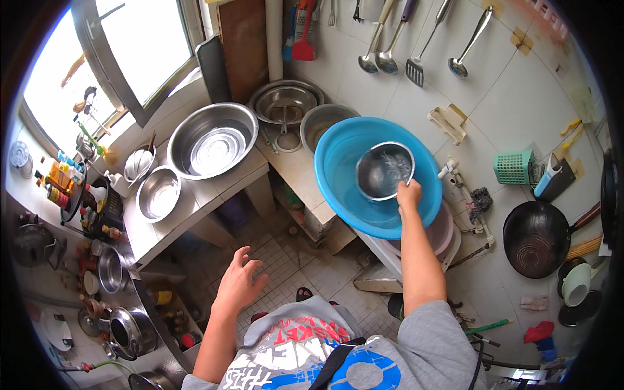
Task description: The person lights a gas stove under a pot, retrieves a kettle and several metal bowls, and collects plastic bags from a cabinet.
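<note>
My right hand [408, 193] grips the rim of a stainless steel bowl [385, 170] with some water in it, over a large blue plastic basin [336, 195]. Water shows in the basin too; whether the bowl touches it, I cannot tell. My left hand [242, 282] hangs above the floor, fingers apart, holding nothing. Behind the basin's left side sits a grey metal basin [312, 127]. A wide stainless steel basin [178, 146] and a smaller steel bowl [159, 193] rest on the tiled counter to the left.
Nested metal basins [286, 101] stand in the corner. Ladles and a slotted turner [415, 71] hang on the tiled wall. A black wok [536, 239] hangs at the right. Beneath the blue basin is a pink basin [442, 229]. A steel pot [130, 329] stands at the lower left.
</note>
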### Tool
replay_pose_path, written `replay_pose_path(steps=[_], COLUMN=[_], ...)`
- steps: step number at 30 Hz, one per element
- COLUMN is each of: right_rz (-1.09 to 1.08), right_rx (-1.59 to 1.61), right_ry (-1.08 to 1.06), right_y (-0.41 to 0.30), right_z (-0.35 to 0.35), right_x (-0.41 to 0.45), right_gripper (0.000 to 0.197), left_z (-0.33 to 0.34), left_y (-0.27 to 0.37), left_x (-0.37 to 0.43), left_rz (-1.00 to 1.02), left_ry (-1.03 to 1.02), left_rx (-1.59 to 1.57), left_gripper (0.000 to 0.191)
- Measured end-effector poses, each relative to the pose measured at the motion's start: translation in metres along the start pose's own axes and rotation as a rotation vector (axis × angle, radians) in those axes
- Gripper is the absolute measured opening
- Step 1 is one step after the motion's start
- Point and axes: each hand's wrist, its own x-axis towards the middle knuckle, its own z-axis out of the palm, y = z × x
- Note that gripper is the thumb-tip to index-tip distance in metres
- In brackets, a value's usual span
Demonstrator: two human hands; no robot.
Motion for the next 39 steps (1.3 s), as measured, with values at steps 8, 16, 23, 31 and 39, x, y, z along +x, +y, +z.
replay_pose_path(steps=[8, 16, 23, 31, 39], right_rz=[0.555, 0.289, 0.194, 0.165, 0.201], right_rx=[0.668, 0.713, 0.746, 0.810, 0.826], right_ry=[-0.176, -0.179, -0.396, -0.723, -1.072], right_y=[-0.013, -0.058, -0.145, -0.217, -0.255], right_z=[0.008, -0.038, -0.055, -0.011, 0.075], right_x=[-0.011, -0.008, -0.049, -0.140, -0.255], right_gripper=[0.014, 0.019, 0.017, 0.013, 0.018], left_z=[0.007, 0.016, 0.025, 0.012, -0.017], left_y=[-0.012, -0.016, -0.024, -0.034, -0.061], left_x=[-0.006, -0.038, -0.082, -0.127, -0.204], left_rz=[-0.058, -0.144, -0.255, -0.327, -0.485], left_ry=[0.001, 0.019, 0.074, 0.177, 0.312], left_rx=[-0.002, -0.026, -0.070, -0.108, -0.162], left_gripper=[0.038, 0.037, 0.036, 0.035, 0.036])
